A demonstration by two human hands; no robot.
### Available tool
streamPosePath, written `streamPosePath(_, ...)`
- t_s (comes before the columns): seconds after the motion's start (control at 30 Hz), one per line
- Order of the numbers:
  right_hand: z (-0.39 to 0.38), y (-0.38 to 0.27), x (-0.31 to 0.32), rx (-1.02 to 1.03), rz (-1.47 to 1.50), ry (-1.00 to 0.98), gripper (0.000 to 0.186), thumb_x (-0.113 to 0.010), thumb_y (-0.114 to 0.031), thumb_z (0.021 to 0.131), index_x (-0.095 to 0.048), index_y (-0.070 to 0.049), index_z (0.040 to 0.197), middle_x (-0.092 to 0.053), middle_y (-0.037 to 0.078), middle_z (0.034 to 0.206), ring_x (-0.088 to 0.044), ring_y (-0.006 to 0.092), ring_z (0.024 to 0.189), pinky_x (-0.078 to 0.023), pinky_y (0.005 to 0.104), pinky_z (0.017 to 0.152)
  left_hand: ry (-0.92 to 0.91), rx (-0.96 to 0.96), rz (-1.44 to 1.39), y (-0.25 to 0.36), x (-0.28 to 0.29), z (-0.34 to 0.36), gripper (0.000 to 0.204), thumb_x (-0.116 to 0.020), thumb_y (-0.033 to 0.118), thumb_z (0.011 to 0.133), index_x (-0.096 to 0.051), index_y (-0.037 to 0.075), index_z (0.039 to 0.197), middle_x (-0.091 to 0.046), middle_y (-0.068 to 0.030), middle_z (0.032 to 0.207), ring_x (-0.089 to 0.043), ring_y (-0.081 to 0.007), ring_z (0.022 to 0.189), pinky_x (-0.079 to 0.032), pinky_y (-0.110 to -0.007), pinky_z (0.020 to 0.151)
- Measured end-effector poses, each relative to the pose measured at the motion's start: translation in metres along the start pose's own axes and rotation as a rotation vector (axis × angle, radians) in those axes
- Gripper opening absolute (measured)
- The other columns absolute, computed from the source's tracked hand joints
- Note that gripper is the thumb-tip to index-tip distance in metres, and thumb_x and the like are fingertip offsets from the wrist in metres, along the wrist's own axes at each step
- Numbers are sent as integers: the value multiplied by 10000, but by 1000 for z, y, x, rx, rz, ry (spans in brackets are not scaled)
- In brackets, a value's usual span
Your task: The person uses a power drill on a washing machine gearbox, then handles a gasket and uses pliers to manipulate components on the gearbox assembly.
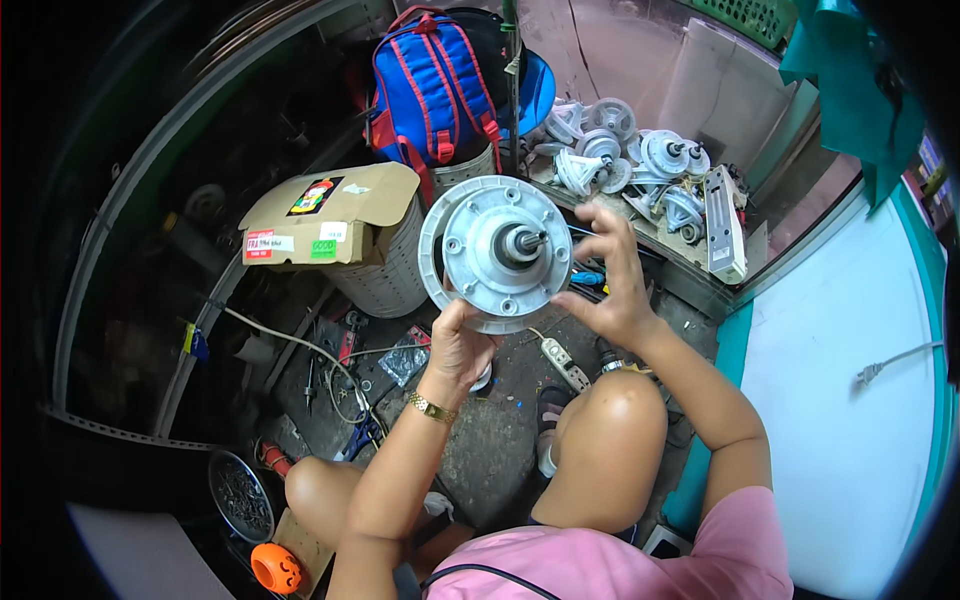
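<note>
A grey metal gearbox (475, 235) with a round rim, bolt holes and a short shaft at its centre is held up before me, shaft side facing up. My left hand (463, 345), with a gold watch on the wrist, grips its lower edge. The thumb lies on the rim, and the other fingers are mostly hidden beneath. Just right of the gearbox is my right hand (620, 280), fingers spread and curved. Its thumb tip lies at the rim; whether it touches cannot be made out.
Several similar gearboxes (665, 155) lie on a ledge at the far right. A cardboard box (330, 215) tops a basket (385, 280), near a blue backpack (435, 90). On the floor are a power strip (565, 365), cords and tools. A bowl of screws (240, 495) stands lower left.
</note>
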State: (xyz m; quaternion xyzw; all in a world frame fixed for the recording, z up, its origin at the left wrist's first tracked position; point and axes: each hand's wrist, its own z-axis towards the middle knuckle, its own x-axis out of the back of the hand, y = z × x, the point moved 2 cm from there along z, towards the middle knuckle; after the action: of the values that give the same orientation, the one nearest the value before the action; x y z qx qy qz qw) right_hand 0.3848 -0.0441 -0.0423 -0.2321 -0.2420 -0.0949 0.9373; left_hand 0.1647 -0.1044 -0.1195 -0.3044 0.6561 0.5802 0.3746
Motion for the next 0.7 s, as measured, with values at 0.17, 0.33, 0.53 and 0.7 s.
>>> streamPosePath(0.17,23,-39,-20,23,48,-233,782,-804,-552,806,-544,-153,1427,-394,246,1545,-375,449,1424,-310,537,1173,52,-28,-18,8,-12,-51,592,-576,152,854,-484,40,1429,-607,-129,1372,-611,-284,1249,-483,-496,1094)
streamPosePath(0.33,18,-45,-53,-10,145,-485,823,-813,-577,771,-554,-158,1429,-401,265,1532,-398,468,1403,-333,540,1162,80,16,-138,-6,27,-85,636,-583,181,830,-481,-11,1427,-585,-194,1380,-617,-362,1227,-495,-544,1079)
streamPosePath(0.53,22,-46,-111,-184,189,-707,717,-739,-567,849,-633,-37,1319,-606,191,1372,-579,328,1284,-436,419,1076,-40,173,-405,-2,58,-112,734,-499,267,899,-319,-78,1521,-443,-361,1480,-520,-502,1331,-470,-626,1101)
streamPosePath(0.7,22,-19,-159,-533,193,-925,551,-587,-557,980,-722,-64,1184,-736,136,1053,-675,222,1005,-504,373,919,-3,383,-445,-21,85,-122,726,-471,336,964,-307,-107,1515,-450,-379,1460,-507,-533,1326,-578,-586,974)
